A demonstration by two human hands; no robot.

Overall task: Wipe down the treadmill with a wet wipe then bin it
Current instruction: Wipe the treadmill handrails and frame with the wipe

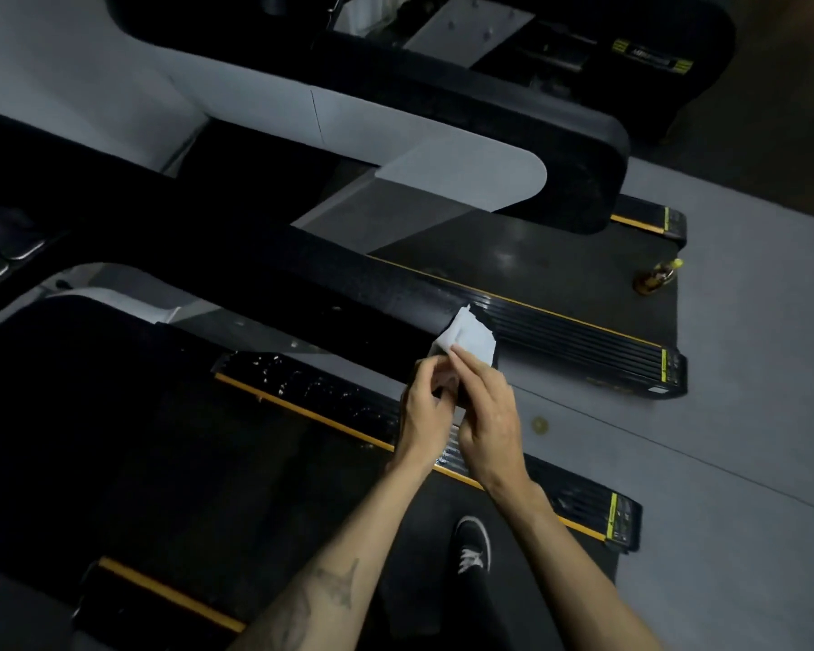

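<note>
Pinching a crumpled white wet wipe (466,338), both hands meet above the treadmill (301,462).

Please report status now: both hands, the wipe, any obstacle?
Left hand and right hand both pinch the wet wipe, partly unfolded, above the treadmill side rail. Not on the surface yet. No obstacle seen; no bin in view.
</note>
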